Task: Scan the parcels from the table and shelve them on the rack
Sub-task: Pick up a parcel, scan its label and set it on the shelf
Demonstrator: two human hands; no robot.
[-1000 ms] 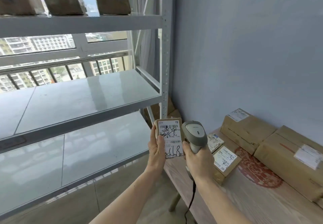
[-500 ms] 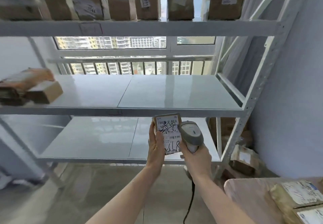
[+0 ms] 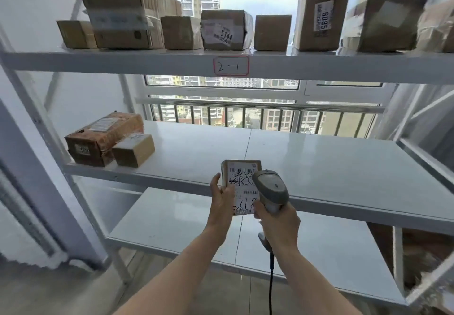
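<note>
cardboard parcel (image 3: pixel 242 187) gripped by left hand (image 3: pixel 222 201); right hand (image 3: pixel 277 221) clasps grey scanner (image 3: pixel 270 189).

The view has swung left from the wall and table to face the rack (image 3: pixel 231 65) squarely, so the table is gone from the lower right while the left hand (image 3: pixel 222 200) and parcel (image 3: pixel 242 179), with the scanner (image 3: pixel 270 188), stay mid-frame.

On the white metal rack (image 3: pixel 231 65): about nine brown cardboard parcels on the top shelf, two on the middle shelf. One small labelled cardboard parcel (image 3: pixel 242 185) and one grey handheld scanner (image 3: pixel 270 189) are held before it.
</note>
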